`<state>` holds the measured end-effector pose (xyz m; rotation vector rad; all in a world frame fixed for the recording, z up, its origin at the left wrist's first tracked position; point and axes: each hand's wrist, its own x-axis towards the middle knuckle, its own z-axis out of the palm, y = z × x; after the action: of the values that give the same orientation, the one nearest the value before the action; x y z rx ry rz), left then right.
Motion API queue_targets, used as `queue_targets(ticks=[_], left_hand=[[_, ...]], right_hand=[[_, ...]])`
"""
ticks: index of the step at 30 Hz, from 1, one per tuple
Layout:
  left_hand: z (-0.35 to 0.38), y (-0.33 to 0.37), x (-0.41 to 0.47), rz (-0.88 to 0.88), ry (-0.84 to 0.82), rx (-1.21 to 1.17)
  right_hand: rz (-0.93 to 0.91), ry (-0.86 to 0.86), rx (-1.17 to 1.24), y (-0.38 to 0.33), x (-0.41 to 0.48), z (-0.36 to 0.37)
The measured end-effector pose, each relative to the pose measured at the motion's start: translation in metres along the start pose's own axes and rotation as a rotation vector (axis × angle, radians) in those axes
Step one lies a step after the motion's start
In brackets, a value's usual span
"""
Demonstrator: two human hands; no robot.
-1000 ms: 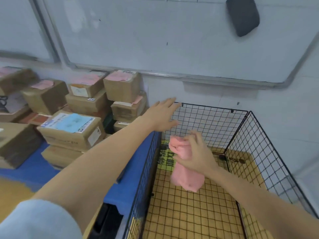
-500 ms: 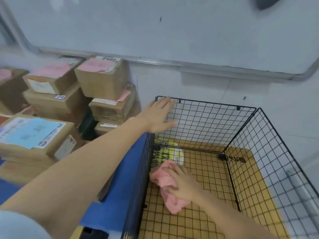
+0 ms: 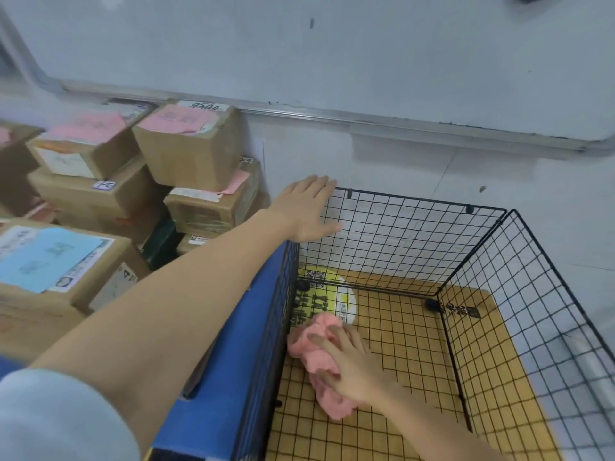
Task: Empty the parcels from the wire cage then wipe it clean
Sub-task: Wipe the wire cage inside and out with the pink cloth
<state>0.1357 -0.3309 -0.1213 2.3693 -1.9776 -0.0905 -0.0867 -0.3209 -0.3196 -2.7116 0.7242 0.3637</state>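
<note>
The black wire cage (image 3: 419, 201) stands on a wooden tabletop with no parcels inside it. My left hand (image 3: 307, 207) rests flat, fingers spread, on the cage's far left top corner. My right hand (image 3: 349, 364) is down inside the cage, pressing a crumpled pink cloth (image 3: 319, 361) onto the wire floor near the left wall. Brown cardboard parcels (image 3: 193, 151) are stacked outside the cage to the left, several with pink or blue labels.
A large parcel with a blue label (image 3: 56, 261) sits at the near left on a blue surface (image 3: 239, 327). A whiteboard (image 3: 332, 54) hangs on the wall behind. A yellow sticker (image 3: 332, 294) lies under the cage floor.
My right hand has lowered the pink cloth from mid-air to the cage floor and slid it nearer. My left hand has stayed on the cage corner. The view has tilted down.
</note>
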Motion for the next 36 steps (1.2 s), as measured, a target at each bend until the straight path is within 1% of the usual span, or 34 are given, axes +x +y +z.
queue_targets(ticks=[3, 7, 13, 23, 29, 32, 34, 36], left_hand=[[0.005, -0.002, 0.002, 0.011, 0.007, -0.015], [0.006, -0.001, 0.000, 0.019, 0.008, -0.054], [0.007, -0.001, -0.001, 0.013, 0.020, -0.089], [0.006, 0.001, -0.001, 0.012, 0.027, -0.093], [0.006, -0.001, 0.001, 0.022, 0.039, -0.063], [0.005, 0.000, 0.005, 0.015, 0.066, 0.039], [0.003, 0.001, 0.010, 0.017, 0.086, 0.141], [-0.001, 0.004, 0.018, 0.043, 0.103, 0.189]], right_hand=[[-0.008, 0.015, 0.016, -0.001, 0.000, 0.005], [-0.076, 0.088, -0.033, -0.004, 0.005, 0.012], [-0.025, -0.019, -0.007, -0.004, 0.014, 0.023], [-0.047, 0.010, -0.040, -0.003, 0.022, 0.028], [-0.075, 0.110, -0.063, -0.002, 0.020, 0.037], [-0.100, 0.151, -0.107, -0.004, 0.020, 0.039], [-0.151, 0.228, -0.125, -0.004, 0.022, 0.039], [-0.175, 0.327, -0.058, -0.002, 0.025, 0.034]])
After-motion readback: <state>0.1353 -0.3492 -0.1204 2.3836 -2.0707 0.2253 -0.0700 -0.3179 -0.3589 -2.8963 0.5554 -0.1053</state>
